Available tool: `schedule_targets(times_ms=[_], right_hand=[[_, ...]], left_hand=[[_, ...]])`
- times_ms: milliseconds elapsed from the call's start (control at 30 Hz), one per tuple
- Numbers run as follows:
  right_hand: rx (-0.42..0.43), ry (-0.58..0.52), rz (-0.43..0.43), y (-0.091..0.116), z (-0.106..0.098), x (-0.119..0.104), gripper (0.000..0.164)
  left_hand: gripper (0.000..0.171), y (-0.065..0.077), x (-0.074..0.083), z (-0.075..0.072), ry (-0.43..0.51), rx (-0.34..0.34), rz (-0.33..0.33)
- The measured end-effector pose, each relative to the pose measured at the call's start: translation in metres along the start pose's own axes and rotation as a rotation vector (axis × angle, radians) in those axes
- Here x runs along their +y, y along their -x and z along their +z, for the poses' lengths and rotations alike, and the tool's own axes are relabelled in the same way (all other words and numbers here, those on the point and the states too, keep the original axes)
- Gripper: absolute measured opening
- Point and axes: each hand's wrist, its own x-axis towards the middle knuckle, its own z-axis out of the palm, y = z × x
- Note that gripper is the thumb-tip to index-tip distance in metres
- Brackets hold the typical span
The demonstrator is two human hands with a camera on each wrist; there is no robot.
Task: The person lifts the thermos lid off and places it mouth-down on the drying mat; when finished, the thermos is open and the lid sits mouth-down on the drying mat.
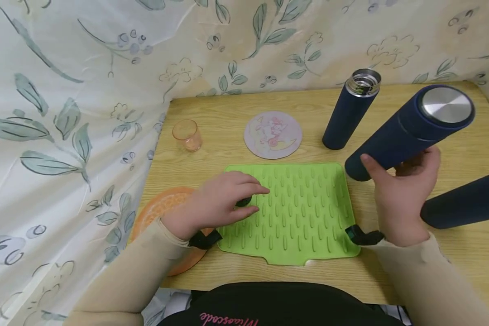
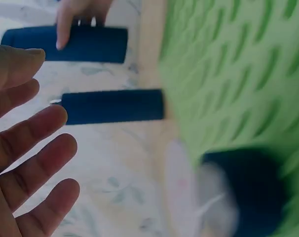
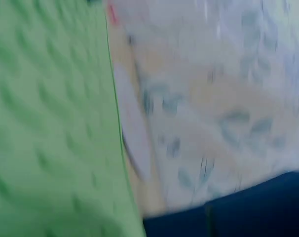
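My right hand [image 1: 405, 194] grips a dark blue thermos [image 1: 395, 136] with a steel-topped lid, its thumb on the near side of the body. A second thermos [image 1: 348, 113] stands lidless just behind it, the bare steel mouth showing. My left hand [image 1: 224, 201] hovers over the left part of a green ribbed mat [image 1: 301, 208], fingers spread and loosely bent, holding nothing. Mostly hidden below it in the head view, a dark blue thermos lid [image 2: 253, 192] rests on the mat. In the right wrist view only a blurred piece of the held thermos [image 3: 248, 207] shows.
A third dark blue thermos [image 1: 468, 199] stands at the right, cut off by the frame. Behind the mat lies a round pink coaster [image 1: 273, 135]. A small orange glass [image 1: 187, 136] stands at the back left. An orange round mat [image 1: 159, 208] lies partly under my left forearm.
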Motion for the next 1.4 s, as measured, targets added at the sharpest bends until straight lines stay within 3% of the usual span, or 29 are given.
schedule_targets(times_ms=[100,233,400,533,700,833,1067,1300,1400], right_hand=[[-0.226,0.079,-0.021,0.019,0.002,-0.006,0.086],[-0.492,0.263,-0.088,0.037,0.009,-0.009,0.091],[-0.699,0.395,-0.106,0.050,0.018,-0.005,0.090],[-0.824,0.405,-0.096,0.054,0.024,0.002,0.087],[-0.920,0.438,-0.092,0.051,0.028,0.007,0.089],[-0.967,0.481,-0.080,0.049,0.029,0.008,0.086],[-1.019,0.487,-0.079,0.047,0.029,0.012,0.087],[-1.060,0.462,-0.059,0.050,0.031,0.009,0.089],[-1.070,0.458,-0.064,0.051,0.032,0.009,0.089]], left_hand=[[0.038,-0.012,-0.001,-0.024,-0.028,0.031,0.015],[0.040,-0.031,0.003,-0.056,-0.061,0.128,0.063],[0.046,-0.051,0.016,-0.083,-0.051,0.229,0.103],[0.056,-0.057,0.026,-0.091,0.077,0.206,0.115],[0.064,-0.061,0.037,-0.093,0.188,0.048,0.141],[0.077,-0.063,0.042,-0.090,0.174,-0.022,0.113],[0.074,-0.064,0.040,-0.082,0.190,-0.045,0.055],[0.060,-0.063,0.034,-0.079,0.297,-0.005,0.057],[0.057,-0.063,0.032,-0.078,0.299,0.005,0.032]])
